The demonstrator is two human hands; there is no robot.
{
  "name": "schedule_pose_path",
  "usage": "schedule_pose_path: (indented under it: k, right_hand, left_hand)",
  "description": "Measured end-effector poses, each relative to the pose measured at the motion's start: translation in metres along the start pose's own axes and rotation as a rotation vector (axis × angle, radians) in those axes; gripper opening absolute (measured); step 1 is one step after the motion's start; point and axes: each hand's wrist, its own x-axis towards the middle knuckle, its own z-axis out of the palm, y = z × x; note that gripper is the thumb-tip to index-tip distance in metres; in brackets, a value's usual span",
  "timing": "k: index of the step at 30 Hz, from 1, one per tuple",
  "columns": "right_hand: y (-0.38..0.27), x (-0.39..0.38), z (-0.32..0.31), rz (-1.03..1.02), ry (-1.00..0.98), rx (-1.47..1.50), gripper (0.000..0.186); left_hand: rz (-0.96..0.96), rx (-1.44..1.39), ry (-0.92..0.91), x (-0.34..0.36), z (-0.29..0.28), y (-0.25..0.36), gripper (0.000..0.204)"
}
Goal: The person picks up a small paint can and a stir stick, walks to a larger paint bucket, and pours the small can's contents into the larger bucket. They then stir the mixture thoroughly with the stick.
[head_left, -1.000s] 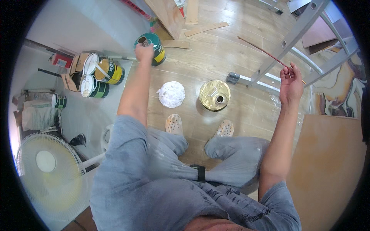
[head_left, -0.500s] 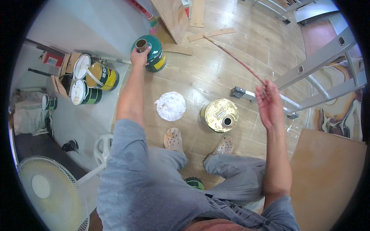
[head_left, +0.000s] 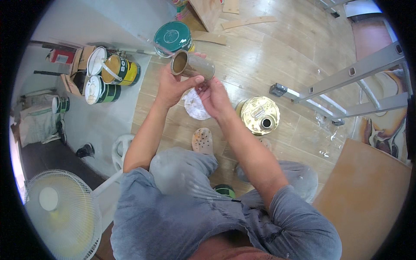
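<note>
A shiny brown-grey cylindrical cup (head_left: 197, 68) is tilted on its side, its open mouth turned toward the left. My left hand (head_left: 171, 86) wraps round it near the mouth. At the cup's closed end, the fingers of my right hand (head_left: 212, 96) are closed against it. A thin reddish stick (head_left: 158, 44), blurred, reaches up and left from beside the mouth; its other end is hidden, and I cannot tell which hand has it. Beyond the cup stands a green-lidded bucket (head_left: 173, 35). Below the hands lies a crumpled white round cover (head_left: 196, 106), partly hidden by my right hand.
A gold-topped drum (head_left: 260, 115) with a round opening stands right of my feet. An aluminium ladder (head_left: 346, 80) and a brown board (head_left: 364, 186) are at the right. Several paint buckets (head_left: 117, 70) stand at the left, with a white fan (head_left: 63, 212) nearer me.
My left hand has lifted the cup off the green bucket's lid and brought it nearer, tilting it. My right hand, which held the stick out at the right, has come across to the cup.
</note>
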Motion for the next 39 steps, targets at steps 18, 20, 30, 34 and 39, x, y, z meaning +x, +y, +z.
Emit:
schedule_pose_path:
  k: [18,20,30,34,39]
  right_hand:
    - [0.083,-0.046,-0.196,0.252,-0.204,-2.441,0.048]
    - [0.074,-0.068,-0.204,0.352,-0.144,-2.434,0.050]
    - [-0.019,-0.077,-0.089,0.086,-0.473,-2.079,0.037]
    - [-0.124,-0.089,0.017,0.097,-0.331,-2.187,0.044]
    - [-0.212,-0.086,-0.013,0.213,-0.104,-2.510,0.050]
  left_hand:
    - [0.031,0.284,0.229,-0.061,-0.057,0.013,0.071]
    - [0.054,0.315,0.218,-0.061,-0.056,0.031,0.068]
    - [0.107,0.337,0.208,-0.062,0.025,0.139,0.061]
    - [0.088,0.261,0.269,-0.084,0.060,0.172,0.053]
    - [0.042,0.319,0.172,-0.093,0.095,0.190,0.061]
